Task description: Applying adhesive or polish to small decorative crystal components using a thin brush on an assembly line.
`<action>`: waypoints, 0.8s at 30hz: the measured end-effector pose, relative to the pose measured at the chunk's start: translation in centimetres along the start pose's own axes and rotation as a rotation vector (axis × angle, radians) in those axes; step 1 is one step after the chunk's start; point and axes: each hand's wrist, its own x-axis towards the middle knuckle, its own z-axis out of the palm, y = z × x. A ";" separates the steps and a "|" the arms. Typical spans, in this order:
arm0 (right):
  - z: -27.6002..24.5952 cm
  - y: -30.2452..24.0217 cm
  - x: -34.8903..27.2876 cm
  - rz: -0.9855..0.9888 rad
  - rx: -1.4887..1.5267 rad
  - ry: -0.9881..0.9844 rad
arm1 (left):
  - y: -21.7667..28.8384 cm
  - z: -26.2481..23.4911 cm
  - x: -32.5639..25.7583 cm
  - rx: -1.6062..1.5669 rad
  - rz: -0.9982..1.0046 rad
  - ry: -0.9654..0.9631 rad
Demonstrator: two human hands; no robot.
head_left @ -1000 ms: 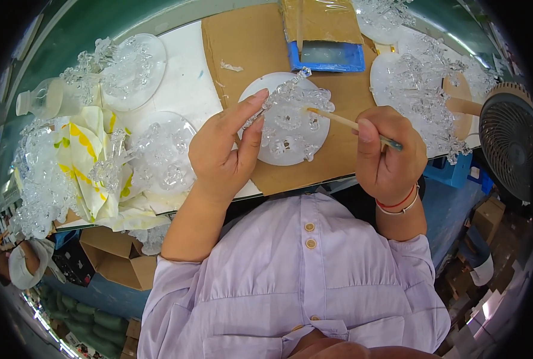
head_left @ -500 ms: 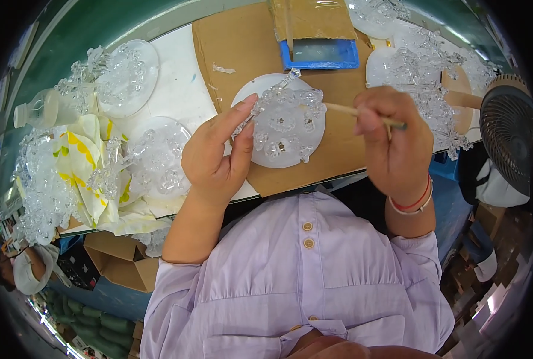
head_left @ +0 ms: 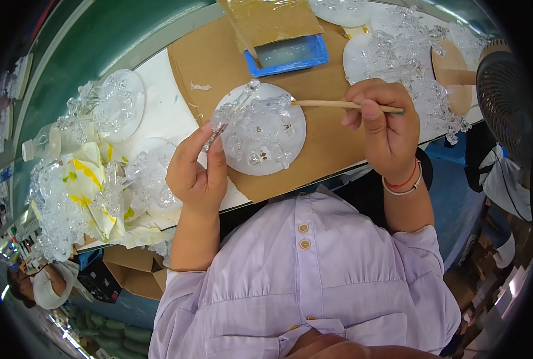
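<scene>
My left hand [head_left: 200,170] pinches the near end of a clear plastic ornament [head_left: 226,113] between thumb and fingers. The ornament is tilted over the left edge of a round whitish disc [head_left: 278,152] that carries several other clear pieces. In my right hand [head_left: 387,122] is a thin wooden stick [head_left: 326,104], held like a pen. Its tip points left and meets or hovers over the clear pieces at the disc's upper right; I cannot tell whether it touches them. The disc lies on a brown cardboard sheet [head_left: 320,140].
Beyond the disc is a blue tray [head_left: 296,67] with cloudy whitish contents and another stick leaning in it. Clear ornaments pile up at right [head_left: 398,66] and left, beside a yellow-and-white crumpled wrap [head_left: 93,185] and a clear bottle [head_left: 45,143]. A black fan [head_left: 506,102] stands far right.
The clear ornament in my left hand has swung out toward the disc's left side. My right hand has levelled the stick and brought its tip further over the disc. The whole view has shifted slightly.
</scene>
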 end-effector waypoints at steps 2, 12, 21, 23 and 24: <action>-0.2 0.4 -0.3 -0.020 0.001 -0.003 | -0.1 0.0 -0.1 0.002 -0.003 -0.004; -1.6 0.5 -2.7 -0.063 0.087 -0.035 | -0.1 0.3 -0.4 -0.084 -0.056 0.057; -1.8 0.5 -2.9 -0.104 0.019 -0.026 | 0.0 0.3 -0.5 -0.131 -0.056 0.050; -1.4 0.9 -2.8 -0.118 0.021 0.012 | 0.0 0.4 -0.4 -0.141 -0.054 0.048; -1.3 1.0 -2.8 -0.135 0.025 0.042 | 0.1 0.6 -0.4 -0.139 -0.048 0.049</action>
